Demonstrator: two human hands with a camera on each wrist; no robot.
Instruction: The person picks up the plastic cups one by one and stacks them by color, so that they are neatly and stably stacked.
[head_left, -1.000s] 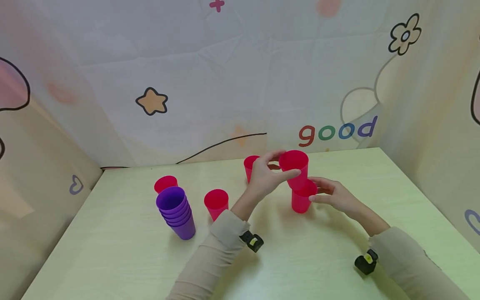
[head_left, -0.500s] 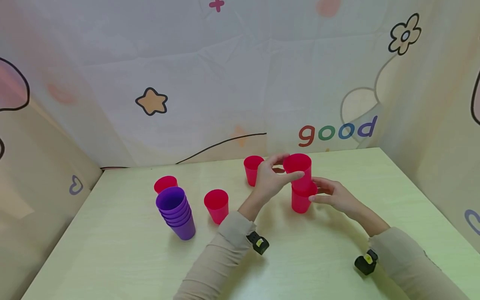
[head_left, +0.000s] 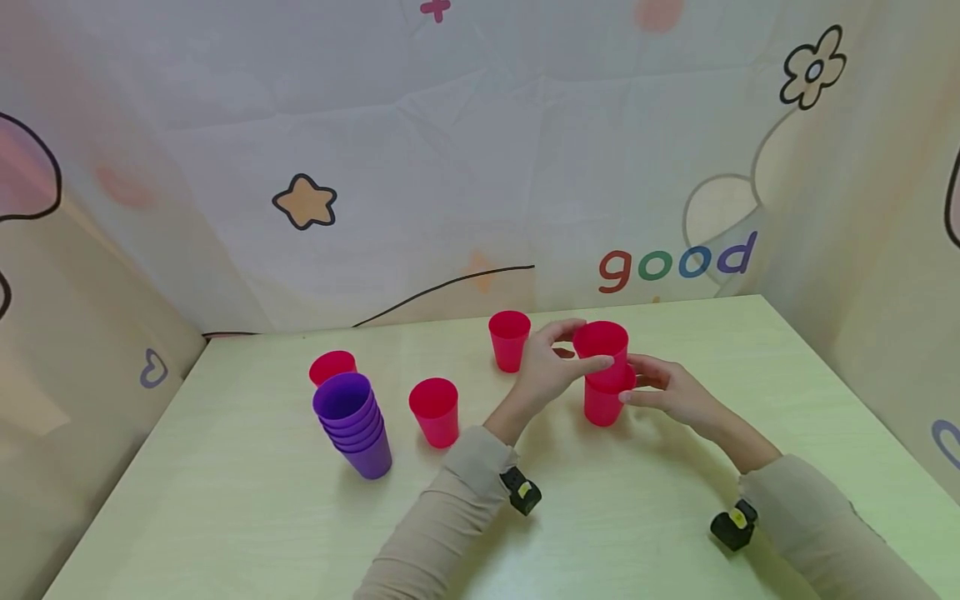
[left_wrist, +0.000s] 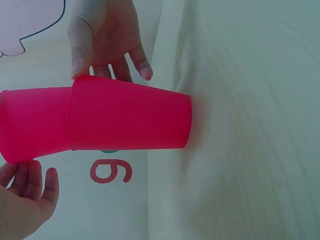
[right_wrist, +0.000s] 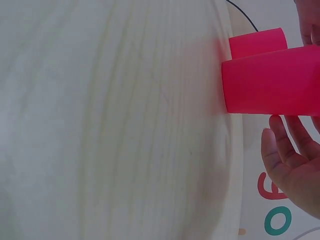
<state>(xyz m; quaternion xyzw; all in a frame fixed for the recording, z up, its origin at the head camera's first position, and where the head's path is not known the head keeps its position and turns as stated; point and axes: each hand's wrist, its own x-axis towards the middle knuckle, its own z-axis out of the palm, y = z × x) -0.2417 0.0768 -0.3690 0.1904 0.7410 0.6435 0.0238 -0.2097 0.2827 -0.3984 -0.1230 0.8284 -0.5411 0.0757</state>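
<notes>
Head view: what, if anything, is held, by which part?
Left hand: upper red cup, by its side; right hand: lower red cup, near its rim.

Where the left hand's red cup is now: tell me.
In the head view, right of centre: the left hand holds the upper red cup, its base inside the lower red cup, beside the right hand.

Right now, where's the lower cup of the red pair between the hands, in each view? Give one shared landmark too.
Head: lower red cup right of centre, below mid-height, base down.
Left wrist: left of centre, turned sideways, base to the right.
Right wrist: upper right, sideways, base to the left, cut by the frame edge.
Shared landmark: red printed letter g, seen in all three.
</notes>
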